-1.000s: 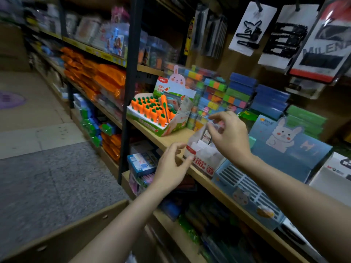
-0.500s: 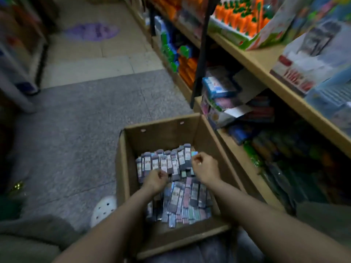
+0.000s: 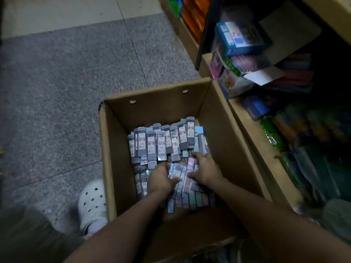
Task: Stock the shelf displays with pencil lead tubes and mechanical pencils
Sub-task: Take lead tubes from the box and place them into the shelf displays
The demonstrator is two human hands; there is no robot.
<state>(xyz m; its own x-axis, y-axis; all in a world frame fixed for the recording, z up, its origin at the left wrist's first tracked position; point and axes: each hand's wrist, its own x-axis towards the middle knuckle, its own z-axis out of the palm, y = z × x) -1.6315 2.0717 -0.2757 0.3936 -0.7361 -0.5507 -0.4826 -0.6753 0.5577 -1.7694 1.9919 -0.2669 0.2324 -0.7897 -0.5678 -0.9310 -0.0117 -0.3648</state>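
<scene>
An open cardboard box (image 3: 163, 103) stands on the floor in front of me, filled with several grey, pink and green pencil lead tubes (image 3: 161, 143) with red-and-white labels. Both hands are down inside it. My left hand (image 3: 160, 179) and my right hand (image 3: 206, 170) close from either side around a small bunch of tubes (image 3: 179, 176) in the near half of the pile. The far row of tubes lies untouched. No mechanical pencils can be made out.
A wooden shelf unit (image 3: 252, 133) runs along the right, right beside the box, its low shelves packed with boxed goods (image 3: 239, 38) and dim packets. A dark upright post (image 3: 207, 33) rises there. My white clog (image 3: 92, 204) rests left of the box on grey speckled floor (image 3: 66, 82).
My view dropped from the upper shelf display to the box on the floor. Both hands left the display carton, went down into the box and now close around a bunch of tubes.
</scene>
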